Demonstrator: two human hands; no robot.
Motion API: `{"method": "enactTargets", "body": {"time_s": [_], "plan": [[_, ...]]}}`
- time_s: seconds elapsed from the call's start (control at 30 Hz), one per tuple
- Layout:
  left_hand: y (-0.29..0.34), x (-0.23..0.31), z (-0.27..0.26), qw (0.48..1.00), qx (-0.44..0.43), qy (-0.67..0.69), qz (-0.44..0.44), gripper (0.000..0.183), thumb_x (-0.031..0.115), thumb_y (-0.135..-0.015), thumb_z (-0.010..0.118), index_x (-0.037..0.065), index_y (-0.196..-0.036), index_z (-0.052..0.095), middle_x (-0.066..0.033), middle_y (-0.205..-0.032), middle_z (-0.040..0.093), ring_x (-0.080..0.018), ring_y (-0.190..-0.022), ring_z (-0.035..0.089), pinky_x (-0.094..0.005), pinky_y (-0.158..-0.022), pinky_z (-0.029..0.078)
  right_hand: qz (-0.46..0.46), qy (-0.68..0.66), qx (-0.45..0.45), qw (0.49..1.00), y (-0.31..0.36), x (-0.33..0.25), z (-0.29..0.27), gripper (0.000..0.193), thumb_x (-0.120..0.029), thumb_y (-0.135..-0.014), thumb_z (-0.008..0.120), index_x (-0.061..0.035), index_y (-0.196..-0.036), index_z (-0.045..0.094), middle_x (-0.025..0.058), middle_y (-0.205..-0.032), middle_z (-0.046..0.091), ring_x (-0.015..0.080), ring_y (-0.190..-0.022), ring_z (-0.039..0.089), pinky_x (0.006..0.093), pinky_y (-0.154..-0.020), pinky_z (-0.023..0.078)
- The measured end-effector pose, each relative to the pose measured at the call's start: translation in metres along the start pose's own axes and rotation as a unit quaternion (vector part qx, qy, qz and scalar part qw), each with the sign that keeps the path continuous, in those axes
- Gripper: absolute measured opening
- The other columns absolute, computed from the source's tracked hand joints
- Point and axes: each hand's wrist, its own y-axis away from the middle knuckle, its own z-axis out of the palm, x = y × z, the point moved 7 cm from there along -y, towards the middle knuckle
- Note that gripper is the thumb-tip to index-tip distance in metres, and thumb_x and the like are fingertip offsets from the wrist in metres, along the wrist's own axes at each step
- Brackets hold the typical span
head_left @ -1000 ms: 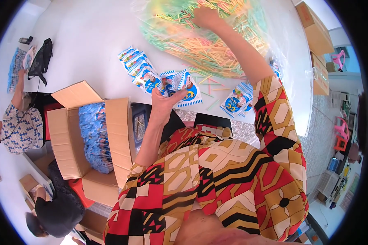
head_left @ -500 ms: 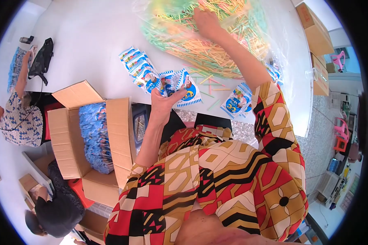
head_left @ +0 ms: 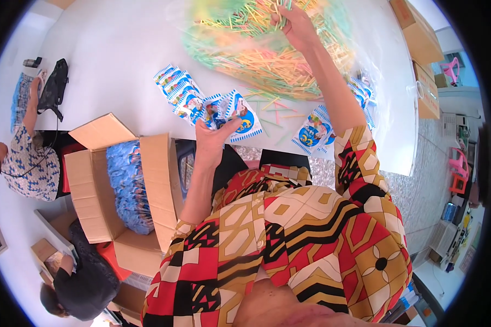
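Note:
My left hand [head_left: 210, 143] is closed around a blue-and-white printed packet [head_left: 243, 121] at the table's near edge, thumb across its front. The packet's mouth seems to gape beside the thumb. Touching it on the left is a fanned row of similar packets [head_left: 178, 90]. At the far side, my right hand [head_left: 299, 28] is over a large clear plastic bag [head_left: 343, 32] full of thin straw-like sticks [head_left: 267, 71] in yellow, green, pink and orange. Its fingers pinch a few sticks [head_left: 280, 15]; how many is unclear.
More packets [head_left: 315, 131] lie right of centre, with loose sticks [head_left: 278, 115] beside them. An open cardboard box [head_left: 161, 191] full of blue packets stands at my left. Two people [head_left: 30, 169] work farther left. Closed boxes [head_left: 414, 32] stand along the right edge.
My right hand has lifted slightly out of the heap of sticks, moving right and away, with sticks now showing at its fingertips. My left hand keeps its hold on the packet.

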Motion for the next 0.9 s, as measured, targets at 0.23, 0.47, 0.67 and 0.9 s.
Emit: {"method": "enactTargets", "body": {"time_s": [0.23,0.47,0.67,0.9], "plan": [[-0.001,0.008,-0.013,0.999,0.03,-0.004,0.037,0.037,-0.003,-0.071,0.07,0.001,-0.105,0.058,-0.0047,-0.095,0.064,-0.013,-0.084,0.062,-0.0291,-0.079,0.05,0.105,-0.17,-0.115,0.973,0.069,0.004,0.06,0.016,-0.019,-0.091,0.046,-0.0051,-0.092,0.052,-0.0029,-0.057,0.041,0.0089,-0.051,0.039,0.026,-0.058,0.042],[0.014,0.016,-0.027,0.997,0.056,0.002,0.057,0.038,-0.008,-0.071,0.067,0.003,-0.106,0.056,-0.005,-0.097,0.063,-0.0135,-0.085,0.062,-0.0304,-0.078,0.051,0.132,-0.113,-0.06,0.983,0.146,0.028,0.098,0.019,-0.024,-0.092,0.05,-0.0053,-0.095,0.05,-0.0073,-0.061,0.036,0.0031,-0.05,0.027,0.0199,-0.044,0.022],[0.021,0.021,-0.032,0.996,0.066,0.0,0.066,0.039,-0.007,-0.072,0.067,0.002,-0.107,0.055,-0.0055,-0.098,0.063,-0.0132,-0.085,0.062,-0.0302,-0.078,0.051,0.081,-0.04,-0.089,0.992,0.183,0.041,0.118,0.021,-0.023,-0.093,0.05,-0.0055,-0.082,0.054,-0.0049,-0.061,0.042,0.0035,-0.051,0.035,0.0193,-0.046,0.028],[0.025,0.023,-0.028,0.994,0.062,-0.028,0.087,0.034,-0.004,-0.072,0.07,0.0,-0.103,0.059,-0.0056,-0.094,0.064,-0.0122,-0.082,0.063,-0.0289,-0.077,0.051,-0.022,0.032,-0.127,0.991,0.18,0.06,0.117,0.022,-0.025,-0.089,0.057,-0.0054,-0.078,0.055,-0.0033,-0.062,0.047,0.0042,-0.058,0.045,0.0201,-0.053,0.037]]}}
